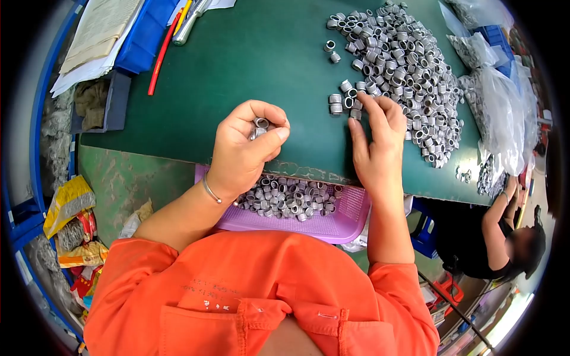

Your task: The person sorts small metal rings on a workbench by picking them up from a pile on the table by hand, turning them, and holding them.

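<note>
My left hand (246, 148) is curled shut around a few small metal rings (260, 124), held above the near edge of the green table (237, 71). Flat on the table, my right hand (375, 142) has its fingertips on loose rings at the near edge of a big heap of metal rings (404, 65). A purple mesh basket (350, 216) sits on my lap below the table edge, with several rings (291, 199) in it. Both sleeves are orange.
Clear plastic bags of rings (499, 113) lie along the table's right side. A blue bin (142, 35), papers (98, 35) and a red rod (161, 56) sit at the far left. Snack wrappers (71, 219) lie on the floor at left. Another person (504, 237) sits at right.
</note>
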Motion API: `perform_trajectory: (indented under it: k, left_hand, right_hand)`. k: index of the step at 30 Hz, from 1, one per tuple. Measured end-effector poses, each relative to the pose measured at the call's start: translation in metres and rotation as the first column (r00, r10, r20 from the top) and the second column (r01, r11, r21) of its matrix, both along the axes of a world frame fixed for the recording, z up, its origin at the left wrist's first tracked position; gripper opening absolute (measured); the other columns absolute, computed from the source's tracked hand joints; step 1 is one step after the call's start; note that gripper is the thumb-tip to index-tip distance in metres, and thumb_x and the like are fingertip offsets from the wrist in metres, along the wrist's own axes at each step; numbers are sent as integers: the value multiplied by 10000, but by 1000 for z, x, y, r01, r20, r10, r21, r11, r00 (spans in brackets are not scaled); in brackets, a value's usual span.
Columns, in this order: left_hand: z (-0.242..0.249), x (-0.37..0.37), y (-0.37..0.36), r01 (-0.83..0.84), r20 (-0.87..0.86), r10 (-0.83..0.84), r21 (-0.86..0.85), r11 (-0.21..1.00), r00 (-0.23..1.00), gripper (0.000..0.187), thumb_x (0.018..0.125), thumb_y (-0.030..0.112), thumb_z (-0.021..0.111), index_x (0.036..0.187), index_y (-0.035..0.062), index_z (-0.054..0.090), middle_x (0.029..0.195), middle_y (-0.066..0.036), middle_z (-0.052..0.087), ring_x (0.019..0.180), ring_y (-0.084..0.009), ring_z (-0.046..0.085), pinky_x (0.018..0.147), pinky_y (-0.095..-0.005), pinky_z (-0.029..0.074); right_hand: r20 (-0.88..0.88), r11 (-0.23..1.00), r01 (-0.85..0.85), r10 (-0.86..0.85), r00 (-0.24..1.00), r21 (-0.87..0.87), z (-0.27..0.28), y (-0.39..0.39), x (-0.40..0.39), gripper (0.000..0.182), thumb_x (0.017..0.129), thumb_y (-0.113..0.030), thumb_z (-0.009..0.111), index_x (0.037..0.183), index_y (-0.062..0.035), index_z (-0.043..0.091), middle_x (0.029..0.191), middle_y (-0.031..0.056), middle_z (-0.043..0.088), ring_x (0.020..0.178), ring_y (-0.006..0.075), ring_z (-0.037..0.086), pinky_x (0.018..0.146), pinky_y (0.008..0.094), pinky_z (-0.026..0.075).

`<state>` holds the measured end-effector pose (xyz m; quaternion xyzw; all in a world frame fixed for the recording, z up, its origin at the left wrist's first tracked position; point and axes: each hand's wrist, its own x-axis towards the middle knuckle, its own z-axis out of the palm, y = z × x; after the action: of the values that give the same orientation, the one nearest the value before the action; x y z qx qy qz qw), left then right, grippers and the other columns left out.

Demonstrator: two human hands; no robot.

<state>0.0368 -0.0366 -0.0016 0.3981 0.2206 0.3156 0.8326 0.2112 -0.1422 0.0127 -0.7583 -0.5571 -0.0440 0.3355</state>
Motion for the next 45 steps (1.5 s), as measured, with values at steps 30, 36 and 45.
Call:
perform_trajectory:
  k: [30,36,45]
  left_hand:
    - [1,-1,0,-19,-21,18,-23,1000,1000,117,811,-54,561,906,9,535,824,-48,566,574,-41,436,484,-176,338]
    - [2,-10,12,-51,-42,51,7,999,998,142,809,-71,526,914,23,512,907,-84,523,556,-45,367,485,-184,315]
    - [0,-9,16,-66,77,66,-6,998,995,124,809,-86,529,895,4,530,860,-73,561,558,-45,398,470,-180,317]
  right_hand:
    - [-309,943,-321,279,909,-91,7,-15,-22,153,762,39,646,904,-3,609,858,77,551,739,168,565,626,262,458]
    - [-960,976,-134,195,202,170,5,-27,-9,335,771,90,611,1100,27,594,952,63,580,834,104,546,771,210,447]
    - [-872,948,-40,272,-407,315,-5,-35,-4,171,843,7,576,1010,43,581,1017,204,613,870,210,636,749,288,551]
